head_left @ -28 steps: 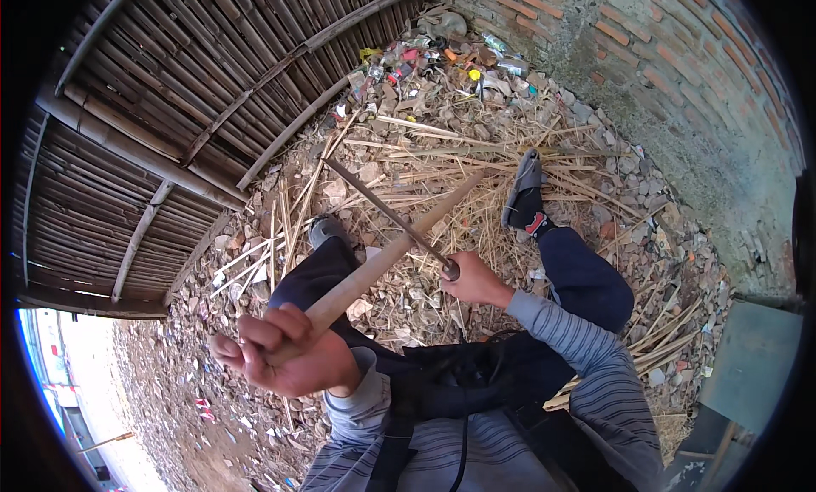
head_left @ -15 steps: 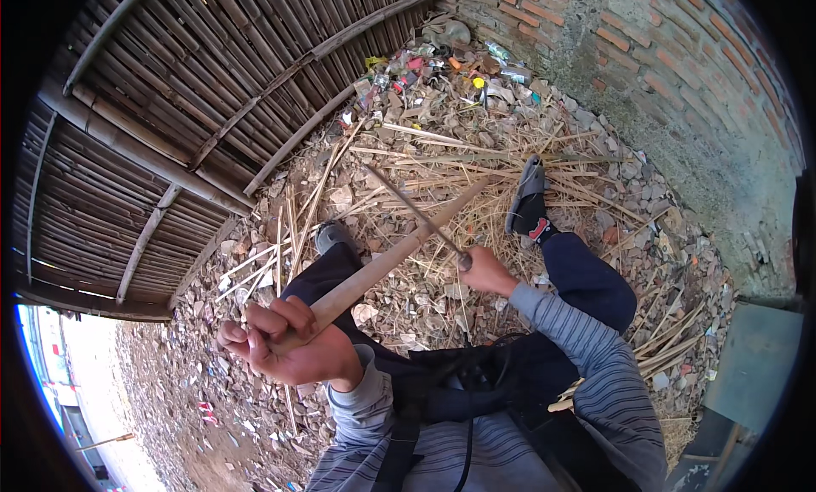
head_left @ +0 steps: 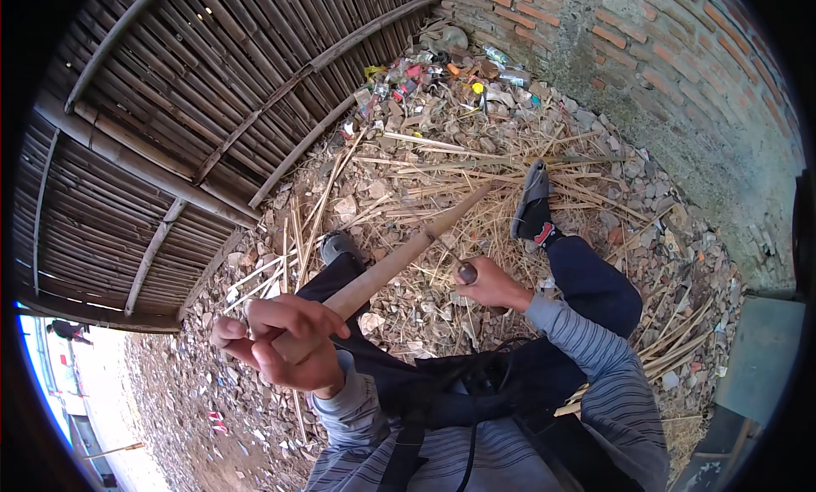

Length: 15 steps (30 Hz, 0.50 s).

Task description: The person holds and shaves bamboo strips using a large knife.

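My left hand [head_left: 293, 343] is wrapped round the near end of a long, pale bamboo piece [head_left: 382, 273]. The bamboo slants away to the upper right, and its far tip is over the strewn straw-coloured strips [head_left: 459, 182] between my feet. In my right hand [head_left: 493, 285] is a long knife, gripped by its dark brown handle [head_left: 467, 274]. Its thin blade points up and left toward the bamboo's right side. The blade looks narrow and blurred, and I cannot tell whether it touches the bamboo.
Rubble [head_left: 263, 407] covers the ground around my feet. A bamboo slat wall [head_left: 170, 135] stands on the left and a brick wall [head_left: 654, 76] on the right. Litter [head_left: 476, 80] is heaped in their corner. More strips [head_left: 680, 343] lie by my right leg, near a grey-green panel [head_left: 756, 356].
The knife's blade lay across the bamboo before; now it has turned and shows less of its length. My right hand has moved slightly down and right. My left hand keeps its hold.
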Available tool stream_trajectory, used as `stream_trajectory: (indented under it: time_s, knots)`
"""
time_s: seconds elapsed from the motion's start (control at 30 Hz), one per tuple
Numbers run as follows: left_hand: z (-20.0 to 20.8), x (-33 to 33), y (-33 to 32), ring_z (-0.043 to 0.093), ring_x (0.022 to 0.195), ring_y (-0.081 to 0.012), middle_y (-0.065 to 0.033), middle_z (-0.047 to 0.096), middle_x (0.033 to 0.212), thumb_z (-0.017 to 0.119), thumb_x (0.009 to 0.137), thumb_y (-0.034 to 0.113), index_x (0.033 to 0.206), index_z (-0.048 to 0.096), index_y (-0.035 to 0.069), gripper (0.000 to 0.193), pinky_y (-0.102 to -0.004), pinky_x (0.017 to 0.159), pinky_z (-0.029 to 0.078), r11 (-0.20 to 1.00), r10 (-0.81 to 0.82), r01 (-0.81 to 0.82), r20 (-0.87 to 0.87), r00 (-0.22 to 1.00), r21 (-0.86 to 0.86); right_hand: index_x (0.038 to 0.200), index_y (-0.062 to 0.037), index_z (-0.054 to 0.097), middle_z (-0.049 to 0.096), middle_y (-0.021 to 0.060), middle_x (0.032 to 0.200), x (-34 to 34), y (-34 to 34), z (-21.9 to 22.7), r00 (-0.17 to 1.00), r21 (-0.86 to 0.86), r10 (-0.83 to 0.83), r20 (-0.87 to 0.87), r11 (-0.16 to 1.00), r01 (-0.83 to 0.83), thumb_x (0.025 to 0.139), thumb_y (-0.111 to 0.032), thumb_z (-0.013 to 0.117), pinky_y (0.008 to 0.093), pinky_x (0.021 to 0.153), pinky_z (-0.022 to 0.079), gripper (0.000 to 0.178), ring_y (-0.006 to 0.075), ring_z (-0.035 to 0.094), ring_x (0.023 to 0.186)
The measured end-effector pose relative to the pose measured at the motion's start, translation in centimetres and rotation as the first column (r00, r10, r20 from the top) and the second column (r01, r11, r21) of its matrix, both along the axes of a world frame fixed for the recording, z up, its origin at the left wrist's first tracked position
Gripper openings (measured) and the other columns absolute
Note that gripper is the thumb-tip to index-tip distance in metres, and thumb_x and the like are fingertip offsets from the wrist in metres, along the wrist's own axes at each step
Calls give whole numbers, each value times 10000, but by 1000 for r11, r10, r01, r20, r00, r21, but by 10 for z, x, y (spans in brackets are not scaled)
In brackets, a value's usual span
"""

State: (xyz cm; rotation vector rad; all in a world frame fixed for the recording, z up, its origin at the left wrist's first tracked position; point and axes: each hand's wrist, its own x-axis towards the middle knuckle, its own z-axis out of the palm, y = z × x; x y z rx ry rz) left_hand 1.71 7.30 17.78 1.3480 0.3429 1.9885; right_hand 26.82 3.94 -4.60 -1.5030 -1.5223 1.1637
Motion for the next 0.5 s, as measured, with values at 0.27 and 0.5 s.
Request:
stream_trajectory:
  time_s: [0.27,0.5]
  knots:
    - [-36,-22,-3,400,329,-104,50,375,425,443,1027,645,861,520,88,586,-181,479,496,960,264,-248,-127,956,131,811,12,638,603,166,655,-44,-6,76,988,88,141,66,985,-147,778,-150,739,443,628,466,194,311,609,602]
    - [-50,-34,-14,326,571,-27,41,415,923,367,1149,165,1697,70,324,643,-162,428,270,881,472,-412,-386,793,233,803,36,640,647,199,683,-29,-3,11,985,-49,-50,163,997,58,794,-138,731,466,646,494,197,361,652,621]
